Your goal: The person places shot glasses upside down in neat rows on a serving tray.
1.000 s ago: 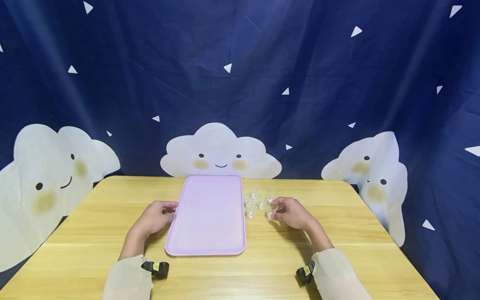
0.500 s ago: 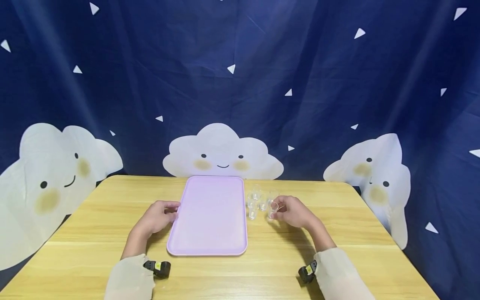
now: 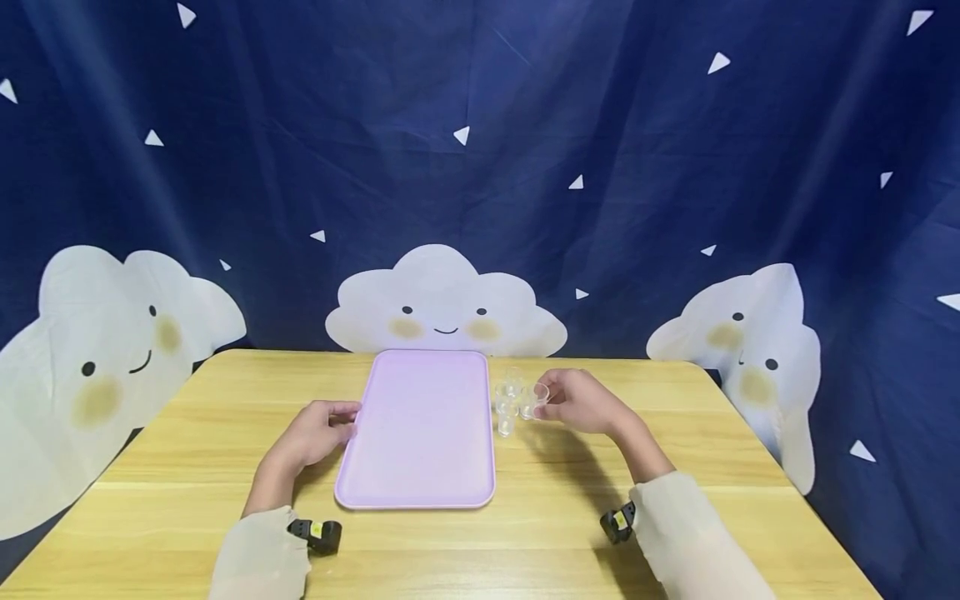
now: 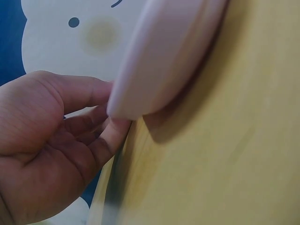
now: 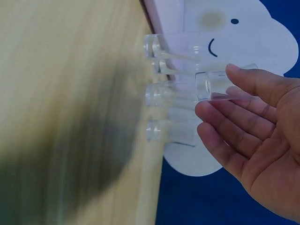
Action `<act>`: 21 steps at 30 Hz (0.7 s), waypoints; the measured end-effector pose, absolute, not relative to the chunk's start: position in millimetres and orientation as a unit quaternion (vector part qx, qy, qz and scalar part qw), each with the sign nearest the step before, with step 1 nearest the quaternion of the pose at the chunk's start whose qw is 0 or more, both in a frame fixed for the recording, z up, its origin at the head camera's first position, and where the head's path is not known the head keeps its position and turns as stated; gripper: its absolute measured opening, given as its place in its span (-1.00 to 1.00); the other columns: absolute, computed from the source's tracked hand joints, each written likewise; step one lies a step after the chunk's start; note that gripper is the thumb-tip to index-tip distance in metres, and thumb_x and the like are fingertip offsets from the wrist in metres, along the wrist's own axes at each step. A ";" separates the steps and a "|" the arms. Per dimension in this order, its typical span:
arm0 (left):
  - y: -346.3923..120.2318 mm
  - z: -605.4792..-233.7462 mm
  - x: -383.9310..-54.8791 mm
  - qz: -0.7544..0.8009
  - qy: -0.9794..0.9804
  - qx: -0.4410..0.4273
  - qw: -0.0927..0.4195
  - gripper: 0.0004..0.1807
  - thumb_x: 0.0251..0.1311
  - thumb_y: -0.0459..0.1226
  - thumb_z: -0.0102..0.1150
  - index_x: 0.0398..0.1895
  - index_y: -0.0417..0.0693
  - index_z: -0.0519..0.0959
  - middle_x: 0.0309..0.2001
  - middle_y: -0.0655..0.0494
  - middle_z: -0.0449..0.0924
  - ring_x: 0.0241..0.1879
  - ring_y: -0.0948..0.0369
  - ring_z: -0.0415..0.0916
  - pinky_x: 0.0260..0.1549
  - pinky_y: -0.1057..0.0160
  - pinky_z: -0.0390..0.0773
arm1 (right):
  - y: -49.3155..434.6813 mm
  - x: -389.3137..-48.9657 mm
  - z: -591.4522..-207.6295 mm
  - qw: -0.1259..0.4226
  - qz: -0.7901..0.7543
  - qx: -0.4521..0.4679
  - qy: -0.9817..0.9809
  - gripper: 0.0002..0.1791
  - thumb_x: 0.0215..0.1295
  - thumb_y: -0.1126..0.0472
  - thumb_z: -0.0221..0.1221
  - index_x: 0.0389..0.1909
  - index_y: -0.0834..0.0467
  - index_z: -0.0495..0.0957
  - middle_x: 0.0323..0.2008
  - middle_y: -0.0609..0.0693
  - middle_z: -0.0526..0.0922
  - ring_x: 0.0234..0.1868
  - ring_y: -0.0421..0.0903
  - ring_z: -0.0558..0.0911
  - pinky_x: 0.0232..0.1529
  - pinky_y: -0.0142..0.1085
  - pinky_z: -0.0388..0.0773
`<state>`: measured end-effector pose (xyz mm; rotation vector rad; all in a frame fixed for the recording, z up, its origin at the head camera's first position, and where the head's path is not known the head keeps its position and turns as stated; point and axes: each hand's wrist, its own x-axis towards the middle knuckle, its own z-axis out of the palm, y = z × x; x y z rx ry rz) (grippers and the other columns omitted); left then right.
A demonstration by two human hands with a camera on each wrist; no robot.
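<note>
Over my feed, I'm seeing the right hand (image 3: 579,402) pinching a cup (image 5: 206,86) above the table (image 3: 427,554), beside other cups (image 3: 506,425); the left hand (image 3: 315,429) is pinching the tray's (image 3: 416,429) rim.

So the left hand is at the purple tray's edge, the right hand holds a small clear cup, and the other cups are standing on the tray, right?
Not quite: the other cups stand on the wooden table, beside the purple tray, as the head view shows. The rest is correct: the left hand is at the tray's edge, the right hand holds a small clear cup.
</note>
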<state>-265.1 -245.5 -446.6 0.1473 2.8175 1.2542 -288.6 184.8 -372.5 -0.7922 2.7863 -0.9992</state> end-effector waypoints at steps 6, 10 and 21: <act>-245.5 -446.9 -264.8 0.406 0.912 0.050 0.027 -0.56 0.33 -0.44 0.12 0.27 -0.38 0.54 0.16 -0.29 0.62 0.25 -0.22 0.47 0.26 -0.22 0.44 | 172.4 -290.4 -360.0 0.036 -0.323 -0.262 0.909 -0.83 0.25 0.31 0.36 -0.25 0.20 0.54 -0.25 -0.02 0.67 -0.16 -0.03 0.70 -0.16 -0.20 0.64; -245.4 -446.6 -265.3 0.405 0.913 0.051 0.028 -0.56 0.33 -0.45 0.12 0.27 -0.38 0.53 0.16 -0.30 0.62 0.25 -0.23 0.47 0.25 -0.23 0.44 | 162.5 -295.2 -354.0 0.018 -0.313 -0.269 0.910 -0.84 0.25 0.29 0.35 -0.24 0.18 0.55 -0.25 -0.03 0.68 -0.18 -0.08 0.71 -0.18 -0.22 0.65; -243.5 -442.5 -264.2 0.398 0.915 0.051 0.028 -0.56 0.32 -0.45 0.14 0.26 -0.37 0.55 0.13 -0.27 0.64 0.22 -0.21 0.49 0.25 -0.23 0.44 | 128.3 -306.6 -350.5 0.022 -0.335 -0.306 0.891 -0.82 0.29 0.28 0.30 -0.19 0.20 0.50 -0.22 0.02 0.67 -0.21 -0.09 0.75 -0.23 -0.31 0.67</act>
